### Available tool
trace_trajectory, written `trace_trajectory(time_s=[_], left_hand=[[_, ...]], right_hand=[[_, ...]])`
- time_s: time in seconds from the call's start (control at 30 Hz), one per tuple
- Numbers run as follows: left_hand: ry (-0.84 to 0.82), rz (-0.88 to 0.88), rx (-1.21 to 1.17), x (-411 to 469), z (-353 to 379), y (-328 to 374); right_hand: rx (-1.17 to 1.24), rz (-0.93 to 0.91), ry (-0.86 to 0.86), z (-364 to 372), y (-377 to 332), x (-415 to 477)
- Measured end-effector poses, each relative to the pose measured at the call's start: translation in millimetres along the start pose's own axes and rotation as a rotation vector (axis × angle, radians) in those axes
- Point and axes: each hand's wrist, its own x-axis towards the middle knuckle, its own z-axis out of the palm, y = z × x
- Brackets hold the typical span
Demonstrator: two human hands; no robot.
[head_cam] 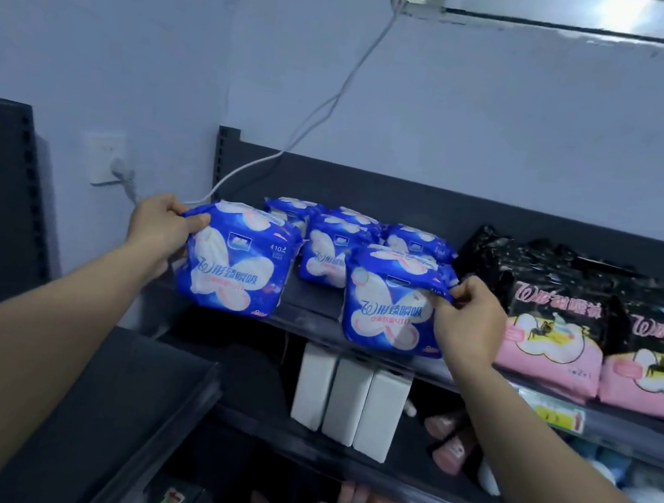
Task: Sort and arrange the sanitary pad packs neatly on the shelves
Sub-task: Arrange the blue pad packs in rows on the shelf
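Along the dark grey metal top shelf [310,312], at right, black-and-pink plastic pad packs [598,342]; at back, clustered blue packs [339,252]. At the front edge, upright: left blue-and-white plastic pad pack [236,265], top corner pinched by left hand [161,225]; right blue-and-white pack [389,305], likewise by right hand [469,320].

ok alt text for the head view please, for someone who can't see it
The left hand and right hand each pinch a blue pad pack, left pack and right pack, at the front of a dark shelf. More blue packs stand behind; pink-and-black packs sit rightward.
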Motion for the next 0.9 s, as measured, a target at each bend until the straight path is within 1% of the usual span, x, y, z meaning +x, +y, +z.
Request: trace_trajectory(time_s=[0.17,0.33,0.47,0.6,0.9], left_hand=[[0.034,-0.005,-0.044,39,40,-8],[0.054,-0.041,-0.008,78,69,-21],[0.045,-0.036,-0.021,113,89,-32],[0.057,-0.029,0.022,151,100,-45],[0.058,-0.085,0.068,219,110,-81]], right_hand=[[-0.043,0.013,0.022,20,20,45],[-0.103,0.074,0.041,43,39,74],[-0.096,0.133,0.045,64,56,95],[-0.091,0.176,0.07,86,65,111],[-0.131,0.17,0.12,126,78,129]])
